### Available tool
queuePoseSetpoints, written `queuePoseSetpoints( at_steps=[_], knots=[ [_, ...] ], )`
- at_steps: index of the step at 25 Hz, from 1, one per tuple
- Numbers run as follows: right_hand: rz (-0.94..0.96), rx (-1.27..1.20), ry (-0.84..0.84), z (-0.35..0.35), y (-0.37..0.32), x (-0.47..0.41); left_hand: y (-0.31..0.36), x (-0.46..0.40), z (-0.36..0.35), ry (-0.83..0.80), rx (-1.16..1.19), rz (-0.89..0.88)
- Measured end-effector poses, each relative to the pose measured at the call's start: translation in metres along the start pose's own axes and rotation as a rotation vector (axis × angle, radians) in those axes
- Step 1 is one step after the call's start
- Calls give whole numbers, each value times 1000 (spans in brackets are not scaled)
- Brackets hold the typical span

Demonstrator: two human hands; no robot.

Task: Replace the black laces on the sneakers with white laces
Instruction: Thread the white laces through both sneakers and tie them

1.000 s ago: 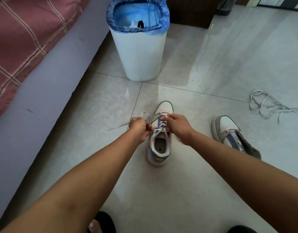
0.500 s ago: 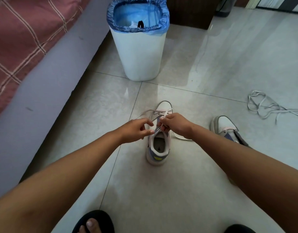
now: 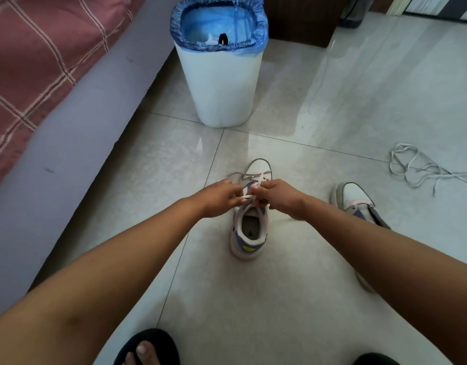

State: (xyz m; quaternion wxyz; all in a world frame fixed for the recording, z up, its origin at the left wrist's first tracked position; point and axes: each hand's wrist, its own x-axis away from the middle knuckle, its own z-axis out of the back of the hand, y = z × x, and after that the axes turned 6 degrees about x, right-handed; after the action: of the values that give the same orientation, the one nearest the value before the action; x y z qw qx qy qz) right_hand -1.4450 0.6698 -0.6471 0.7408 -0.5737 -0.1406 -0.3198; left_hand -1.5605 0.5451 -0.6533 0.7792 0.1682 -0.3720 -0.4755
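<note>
A glossy pale tiled floor (image 3: 345,101) fills most of the view, with a grey-lilac bed edge (image 3: 77,122) running diagonally along the left and a red checked cover (image 3: 35,56) above it. Beyond the hands stands a white waste bin (image 3: 221,85) lined with a blue bag (image 3: 219,25), a small black thing showing inside it. Two bare forearms reach in from the bottom corners and meet over a white sneaker (image 3: 249,227) with lilac panels and a yellow heel patch, standing upright on the floor, its toe pointing away toward the bin and its opening facing up. A second sneaker (image 3: 354,200) of the same kind lies to the right, partly covered by the right forearm. Farther right, well apart from both shoes, a loose white lace (image 3: 422,168) lies tangled on the tiles. The left hand (image 3: 219,198) has its fingers curled and pinches a strand of the white lace (image 3: 249,180) threaded in the middle sneaker, just above the tongue; the right hand (image 3: 278,197) is closed round the other strand, the two hands nearly touching, with loops of lace standing up over the toe between them. At the bottom edge a foot in a black slipper (image 3: 148,349) shows its toes, and a second dark slipper (image 3: 371,360) peeks in at the right
</note>
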Motion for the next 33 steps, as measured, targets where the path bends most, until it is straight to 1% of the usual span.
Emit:
queuePoseSetpoints(
  at_steps=[1,3,4,5,6,8,9,10,11,12,13,14,15,16,17,18,19,20,21,22,25,28,29,31,32,33],
  knots=[
    [-19,-22,3,2,1,0,-3,5,4,-25,-121,7],
    [-59,-67,-5,5,3,-2,-12,17,7,-108,-456,38],
    [-83,-93,-18,7,4,-4,-19,23,7,-183,-586,88],
    [-109,-122,-34,9,5,-5,-26,29,6,-287,-640,185],
    [-133,-151,-50,11,6,-7,-33,36,6,-420,-632,307],
    [-172,-177,-68,12,5,-8,-46,44,2,-741,-500,547],
    [-185,-174,-70,12,5,-8,-48,46,0,-862,-445,651],
    [-194,-167,-73,13,5,-9,-45,47,-2,-965,-458,714],
    [-201,-163,-78,13,5,-9,-40,48,-3,-1039,-554,714],
    [-204,-161,-86,13,5,-9,-34,46,-3,-1025,-714,643],
    [-204,-159,-94,14,5,-9,-30,40,-3,-877,-859,511],
    [-199,-151,-99,14,5,-10,-25,32,0,-613,-877,379],
    [-190,-140,-101,15,4,-10,-20,23,4,-319,-725,278],
    [-181,-127,-101,15,4,-10,-15,11,7,-84,-444,177],
    [-173,-113,-99,14,4,-11,-7,2,9,54,-116,107],
    [-161,-98,-93,14,4,-12,2,-5,8,107,205,80],
    [-148,-75,-85,14,3,-12,13,-10,3,110,479,74],
    [-135,-48,-75,13,2,-12,22,-12,-2,88,681,80],
    [-126,-23,-60,12,1,-12,28,-13,-8,69,801,90],
    [-118,-1,-41,11,0,-12,29,-15,-12,65,857,107],
    [-70,99,-5,8,-5,-8,22,-20,-14,97,878,169],
    [97,335,77,6,-4,-8,19,-19,-14,110,849,145],
    [183,456,146,5,-1,-9,19,-19,-14,110,829,122],
    [420,658,345,-5,11,-12,19,-20,-12,102,774,93],
    [509,676,429,-13,19,-13,18,-21,-11,92,771,104],
    [527,622,481,-19,25,-12,16,-23,-11,78,779,129]
  ],
)
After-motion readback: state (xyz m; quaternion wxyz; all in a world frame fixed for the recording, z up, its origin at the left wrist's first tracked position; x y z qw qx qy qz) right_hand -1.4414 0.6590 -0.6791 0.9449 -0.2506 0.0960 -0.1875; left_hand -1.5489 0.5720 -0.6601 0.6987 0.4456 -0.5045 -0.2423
